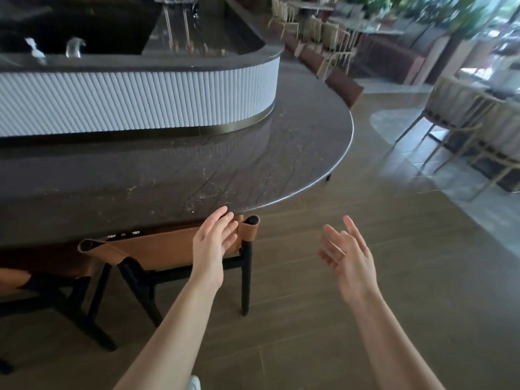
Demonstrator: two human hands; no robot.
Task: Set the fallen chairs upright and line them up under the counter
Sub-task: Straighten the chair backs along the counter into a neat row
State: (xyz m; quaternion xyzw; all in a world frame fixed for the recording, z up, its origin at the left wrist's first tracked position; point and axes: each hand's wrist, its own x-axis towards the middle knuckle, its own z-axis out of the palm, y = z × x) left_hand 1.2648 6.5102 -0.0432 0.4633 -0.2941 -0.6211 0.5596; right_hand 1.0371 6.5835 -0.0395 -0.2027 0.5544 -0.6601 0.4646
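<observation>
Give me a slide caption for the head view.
Open left hand near an upright chair under the counter; open right hand over the floor.

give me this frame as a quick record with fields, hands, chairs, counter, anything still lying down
left hand: open, holds nothing, in front of the near chair's top right corner; contact unclear
right hand: open, in the air above the floor, holds nothing
near chair: upright, tan back, black legs, back at the counter edge
second chair: left of it, upright, cut off by the frame edge
counter: dark stone top, curved end at right
fallen chairs: none in view
</observation>
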